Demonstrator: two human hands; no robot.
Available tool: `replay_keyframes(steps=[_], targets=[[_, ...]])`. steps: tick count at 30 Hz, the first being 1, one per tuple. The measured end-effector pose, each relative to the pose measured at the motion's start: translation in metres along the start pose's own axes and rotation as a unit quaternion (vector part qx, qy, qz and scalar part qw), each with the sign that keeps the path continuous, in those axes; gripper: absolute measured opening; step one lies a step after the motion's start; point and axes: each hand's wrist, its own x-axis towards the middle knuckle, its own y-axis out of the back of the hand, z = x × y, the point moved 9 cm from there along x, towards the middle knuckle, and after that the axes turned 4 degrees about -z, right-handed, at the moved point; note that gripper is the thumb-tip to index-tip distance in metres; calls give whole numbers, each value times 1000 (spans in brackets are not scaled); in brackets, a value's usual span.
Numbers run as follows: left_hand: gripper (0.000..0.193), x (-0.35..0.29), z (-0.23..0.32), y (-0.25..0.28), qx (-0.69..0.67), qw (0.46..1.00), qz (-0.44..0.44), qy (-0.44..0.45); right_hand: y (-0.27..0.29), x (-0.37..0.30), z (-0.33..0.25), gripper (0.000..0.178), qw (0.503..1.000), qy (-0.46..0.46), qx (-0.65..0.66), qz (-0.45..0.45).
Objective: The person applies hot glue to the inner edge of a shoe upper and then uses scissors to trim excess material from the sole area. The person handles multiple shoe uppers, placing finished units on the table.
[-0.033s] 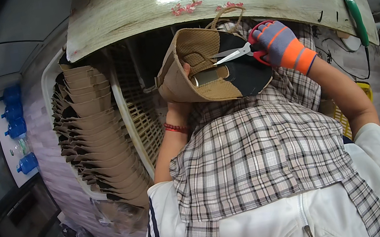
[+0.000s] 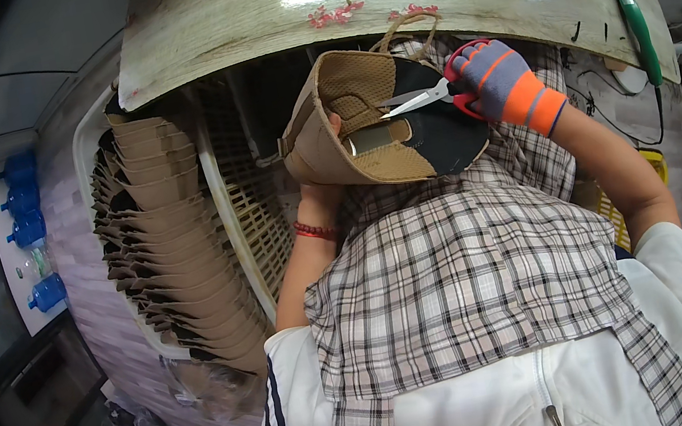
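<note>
A tan bag-like piece [image 2: 383, 170] hangs over my lap below the table edge, its opening facing up. Its lining is tan and textured with a black section, a small strip lies inside, and a loop of tan cord [image 2: 414, 17] rises at its far end. My left hand [image 2: 326, 190], bare with a red bracelet, grips the left wall; one finger shows inside, most are hidden. In a grey and orange glove, my right hand [image 2: 501, 82] holds scissors [image 2: 432, 94] by their red handles. The blades are parted and point left over the opening.
On the left, a white crate [image 2: 86, 147] holds a row of similar tan pieces [image 2: 176, 222]. Pink scraps [image 2: 335, 14] and dark bits lie on the table [image 2: 219, 26]. A green corded tool [image 2: 637, 28] rests at the table's right edge. Blue water bottles [image 2: 27, 231] stand far left.
</note>
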Motion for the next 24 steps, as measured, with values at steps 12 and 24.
replay_keyframes(steps=[12, 24], targets=[[33, -2, 5, -4, 22, 1000, -2, 16, -17, -23, 20, 33, 999, -46, -18, 12], [35, -5, 0, -1, 4, 999, 13, 41, -31, -22, 23, 37, 997, -59, 40, 22]])
